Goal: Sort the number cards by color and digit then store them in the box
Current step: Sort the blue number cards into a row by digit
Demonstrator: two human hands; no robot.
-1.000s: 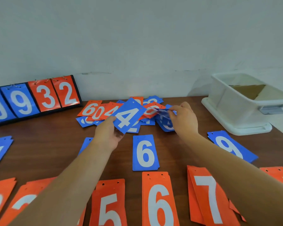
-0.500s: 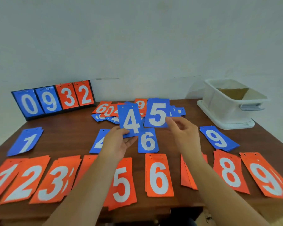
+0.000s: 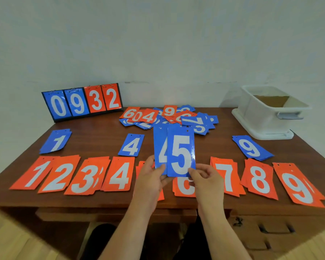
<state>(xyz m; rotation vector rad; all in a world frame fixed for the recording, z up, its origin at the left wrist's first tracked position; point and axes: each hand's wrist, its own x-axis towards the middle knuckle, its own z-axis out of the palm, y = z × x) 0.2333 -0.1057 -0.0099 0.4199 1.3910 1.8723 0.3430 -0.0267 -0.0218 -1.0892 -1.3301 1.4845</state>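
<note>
My left hand pinches a blue 4 card by its lower edge. My right hand holds a blue 5 card, which overlaps the 4 in front. Both cards stand upright above the orange row. Orange stacks 1, 2, 3, 4, 7, 8 and 9 line the front edge; the orange 5 and 6 are partly hidden by my hands. Blue 1, blue 4 and blue 9 lie behind. An unsorted pile sits at the back.
A white plastic box with brown cardboard inside stands at the back right of the wooden table. A flip scoreboard showing 0 9 3 2 leans against the wall at the back left.
Both hands drew back from the pile toward me, and the view pulled back. The right hand picked a blue 5 from the pile. The two cards now overlap, held lower and closer.
</note>
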